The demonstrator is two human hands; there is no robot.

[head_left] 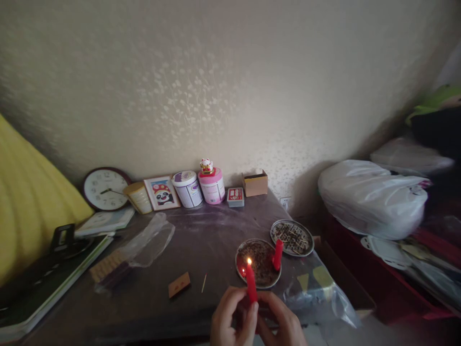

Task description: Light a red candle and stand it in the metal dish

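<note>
A lit red candle (251,284) stands nearly upright between my hands, its flame at the top. My left hand (230,317) pinches its lower part with thumb and fingers. My right hand (283,319) closes around it from the other side; part of its grip is hidden. Just beyond is a round metal plate (239,277) with a dark, speckled surface. A second red candle (278,254), with no flame visible, is upright on that plate's right side. Left of my hands lie a brown matchbox (179,285) and a single matchstick (204,283).
Another round plate (311,244) holds several matchsticks at the table's right edge. Along the wall are a clock (106,189), a panda picture (162,193), two cans, a card box (235,197) and a cardboard box (255,184). Plastic packaging (153,240) lies left.
</note>
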